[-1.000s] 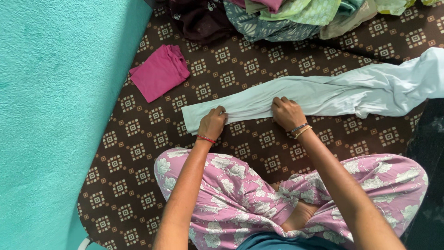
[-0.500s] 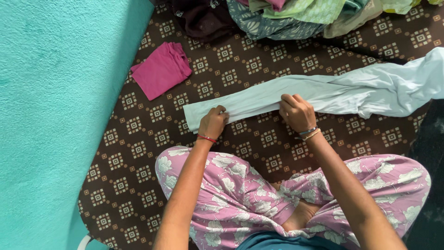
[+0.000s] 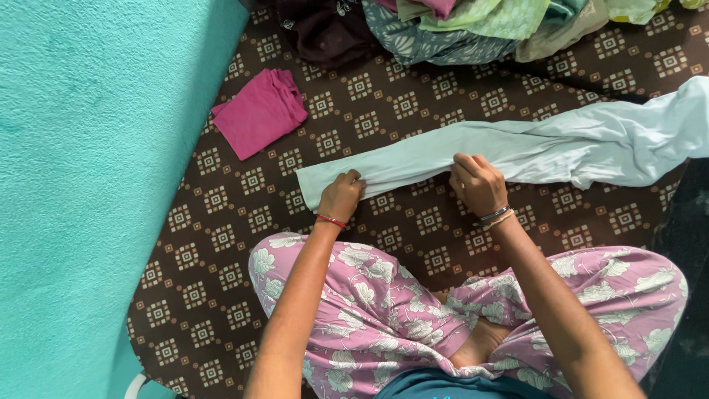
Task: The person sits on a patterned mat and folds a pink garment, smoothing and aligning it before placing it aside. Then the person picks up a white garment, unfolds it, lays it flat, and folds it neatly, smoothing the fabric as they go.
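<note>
Brown patterned bed sheet underneath, teal wall on the left. Both hands pinch the near edge of a long pale blue garment: left hand near its end, right hand mid-length, fingers curled tight. Folded pink cloth lies nearby.

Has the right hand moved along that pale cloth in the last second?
Yes. The right hand has slid rightward along the pale cloth, away from the folded pink cloth, while the left hand stays put.
</note>
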